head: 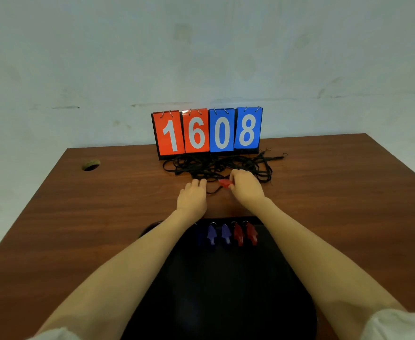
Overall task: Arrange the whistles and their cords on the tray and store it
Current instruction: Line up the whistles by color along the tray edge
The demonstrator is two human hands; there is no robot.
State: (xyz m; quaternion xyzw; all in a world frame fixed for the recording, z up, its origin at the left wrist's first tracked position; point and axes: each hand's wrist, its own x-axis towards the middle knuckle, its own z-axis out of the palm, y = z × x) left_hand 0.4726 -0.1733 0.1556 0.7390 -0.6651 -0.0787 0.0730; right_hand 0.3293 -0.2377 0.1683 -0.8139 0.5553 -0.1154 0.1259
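Whistle of red plastic (224, 183) is sitting between the hands, long axis running left to right, its right end pinched in the grip of the right hand (246, 190). The left hand (192, 200) is resting flat just beside it, fingers straight, holding nothing. Tangled black cords (216, 165) are lying just behind on the brown tabletop (103, 204); the black tray (226, 290) of lined-up whistles (226, 235) is waiting nearer the person.

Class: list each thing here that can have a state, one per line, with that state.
Red whistle: off the tray, pinched by the right hand.
Left hand: rests on the table, fingers straight.
Cords: tangled in a heap, off the tray.
Tray: holds a row of blue and red whistles.
Scoreboard: upright, reading 16 08.
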